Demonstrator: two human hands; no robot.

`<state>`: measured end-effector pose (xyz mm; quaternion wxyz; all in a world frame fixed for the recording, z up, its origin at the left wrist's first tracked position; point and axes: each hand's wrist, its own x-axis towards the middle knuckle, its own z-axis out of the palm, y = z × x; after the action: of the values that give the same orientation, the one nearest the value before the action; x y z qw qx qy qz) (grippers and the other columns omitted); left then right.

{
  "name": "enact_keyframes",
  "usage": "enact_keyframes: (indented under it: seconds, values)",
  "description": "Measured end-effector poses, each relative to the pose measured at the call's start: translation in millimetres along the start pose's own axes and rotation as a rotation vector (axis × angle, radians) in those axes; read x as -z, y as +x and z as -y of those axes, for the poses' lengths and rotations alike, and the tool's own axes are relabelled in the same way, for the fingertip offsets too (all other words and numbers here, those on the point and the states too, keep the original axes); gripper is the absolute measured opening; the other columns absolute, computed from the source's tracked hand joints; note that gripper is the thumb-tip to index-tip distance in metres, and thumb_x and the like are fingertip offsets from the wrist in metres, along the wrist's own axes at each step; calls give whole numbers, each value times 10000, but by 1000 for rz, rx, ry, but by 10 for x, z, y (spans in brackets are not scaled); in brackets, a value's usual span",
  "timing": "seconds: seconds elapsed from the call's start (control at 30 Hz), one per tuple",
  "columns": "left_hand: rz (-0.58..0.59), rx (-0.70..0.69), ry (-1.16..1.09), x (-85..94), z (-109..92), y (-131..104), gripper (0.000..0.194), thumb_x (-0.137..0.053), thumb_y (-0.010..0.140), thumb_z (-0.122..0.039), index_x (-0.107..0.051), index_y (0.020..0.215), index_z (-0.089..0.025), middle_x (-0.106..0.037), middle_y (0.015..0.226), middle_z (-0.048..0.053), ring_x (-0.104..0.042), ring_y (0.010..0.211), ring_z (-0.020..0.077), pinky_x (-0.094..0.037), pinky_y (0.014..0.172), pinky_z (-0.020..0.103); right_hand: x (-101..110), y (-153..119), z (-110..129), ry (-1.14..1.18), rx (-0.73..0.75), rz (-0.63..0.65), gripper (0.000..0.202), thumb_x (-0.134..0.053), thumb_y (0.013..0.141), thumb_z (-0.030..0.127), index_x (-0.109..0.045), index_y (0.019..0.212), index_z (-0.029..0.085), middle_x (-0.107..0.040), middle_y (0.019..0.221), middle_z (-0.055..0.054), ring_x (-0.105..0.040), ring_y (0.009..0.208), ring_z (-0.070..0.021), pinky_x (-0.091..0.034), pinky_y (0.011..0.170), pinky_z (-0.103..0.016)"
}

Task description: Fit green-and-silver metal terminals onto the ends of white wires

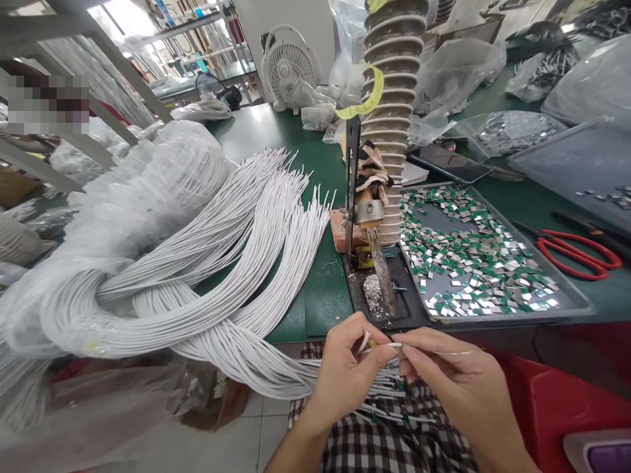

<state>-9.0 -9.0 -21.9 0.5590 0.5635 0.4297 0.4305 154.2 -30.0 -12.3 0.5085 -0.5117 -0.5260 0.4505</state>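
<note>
My left hand [351, 368] is closed on a white cable [393, 345], with a short cable end poking up between its fingers. Meeting it fingertip to fingertip, my right hand [451, 378] pinches at the cable's tip. A thin pale wire [458, 353] runs out between the right thumb and forefinger; whether it joins the cable is hidden. Below both hands, several white cables with small green boards [401, 387] at their ends lie across a checked cloth on my lap. Just beyond stands a clamped soldering iron [380, 269], its tip down over a dark tray [417, 295] beside silvery solder crumbs.
Thick bundles of white cables [197, 315] cover the left of the green table [315, 305]. To the right, a shallow tray [582, 309] holds many small green-and-silver boards, beside red-handled scissors [576, 253]. A ribbed duct [394, 98] rises behind the iron; a fan [290, 66] stands farther back.
</note>
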Motion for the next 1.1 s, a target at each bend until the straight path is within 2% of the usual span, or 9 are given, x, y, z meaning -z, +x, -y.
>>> enact_keyframes:
  seconds: [0.23, 0.33, 0.4, 0.47, 0.6, 0.73, 0.83, 1.0, 1.1]
  values:
    - [-60, -122, 110, 1, 11, -5, 354, -728, 912, -460, -729, 722, -162, -535, 678, 3, -476, 648, 140, -325, 591, 260, 51, 23, 17, -75, -182, 160, 260, -586, 907, 361, -742, 769, 205, -622, 547, 8, -553, 444, -101, -467, 435, -190]
    - [-74, -155, 147, 31, 27, -43, 298, -722, 928, -405, -753, 744, -173, -580, 683, 20, -512, 665, 154, -348, 601, 264, 156, 93, 57, -252, -105, 185, 323, -524, 940, 377, -684, 708, 221, -604, 530, 14, -553, 463, -111, -450, 453, -207]
    - [-81, -154, 100, 61, 33, -74, 266, -724, 930, -386, -756, 758, -185, -594, 688, 20, -517, 666, 154, -354, 602, 262, 272, 233, 51, -498, 5, 26, 345, -470, 956, 402, -688, 753, 228, -651, 593, -7, -596, 523, -135, -470, 514, -241]
    - [-88, -133, 15, 83, 36, -98, 248, -729, 927, -387, -756, 769, -198, -601, 697, 13, -501, 650, 144, -347, 592, 257, 397, 436, 3, -873, 79, -248, 374, -404, 968, 424, -712, 885, 228, -732, 781, -56, -667, 695, -184, -491, 633, -297]
    - [-78, -28, -78, 56, 47, -118, 245, -745, 907, -421, -778, 790, -208, -602, 760, 22, -516, 684, 148, -358, 606, 257, 543, 803, -163, -1076, 40, -320, 308, -525, 919, 407, -667, 729, 210, -723, 836, -120, -655, 855, -276, -399, 625, -340]
    - [-60, 5, -78, 10, 67, -103, 258, -719, 920, -430, -794, 843, -195, -686, 926, 76, -607, 814, 189, -443, 704, 275, 546, 837, -271, -1110, 85, -288, 339, -514, 936, 401, -630, 670, 225, -713, 776, -77, -647, 791, -244, -352, 601, -328]
    - [-85, 11, -91, 6, 47, -61, 225, -704, 927, -379, -764, 843, -179, -755, 980, 100, -672, 899, 220, -499, 794, 297, 560, 711, -280, -1085, 127, -347, 441, -436, 976, 489, -647, 693, 225, -724, 746, -75, -645, 705, -233, -368, 600, -335]
    - [-150, 75, -59, -19, -51, 34, 172, -722, 862, -285, -697, 744, -163, -784, 874, 96, -657, 716, 181, -480, 623, 257, 568, 475, -199, -998, 178, -477, 544, -433, 967, 651, -735, 860, 211, -759, 757, -68, -644, 581, -199, -428, 589, -334]
    - [-143, 77, -51, -60, -101, 71, 157, -694, 858, -254, -691, 733, -160, -787, 836, 91, -611, 639, 155, -438, 562, 243, 450, 338, -122, -810, 202, -484, 371, -596, 932, 562, -754, 854, 235, -774, 785, -38, -685, 633, -187, -505, 631, -314]
